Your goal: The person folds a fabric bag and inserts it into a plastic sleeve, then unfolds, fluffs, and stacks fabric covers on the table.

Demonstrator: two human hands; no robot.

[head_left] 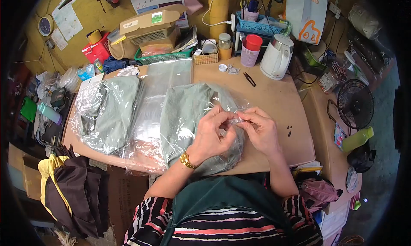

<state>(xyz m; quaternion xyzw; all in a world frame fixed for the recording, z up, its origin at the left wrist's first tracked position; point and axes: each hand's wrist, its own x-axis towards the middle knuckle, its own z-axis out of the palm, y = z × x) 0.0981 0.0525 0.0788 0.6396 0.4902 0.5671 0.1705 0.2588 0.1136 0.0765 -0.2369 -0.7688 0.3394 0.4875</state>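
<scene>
A folded grey-green garment (184, 111) lies inside a clear plastic bag (233, 101) on the table in front of me. My left hand (214, 132), with a gold watch at its wrist, pinches the bag's gathered edge. Close against it, my right hand (260, 130) has its thumb and fingers closed on the same plastic. The fingertips of both hands nearly meet, and the exact spot they hold is partly hidden. To the left, several flat clear bags (165, 76) lie stacked, and beyond them is another bagged grey-green garment (115, 111).
Black thread snips (249, 79) lie on the table (280, 102) beyond my hands. A white kettle (277, 57), a pink cup (250, 55) and baskets line the back. At the right stand a black fan (355, 102) and a green bottle (358, 139). Dark cloth (79, 190) hangs at the lower left.
</scene>
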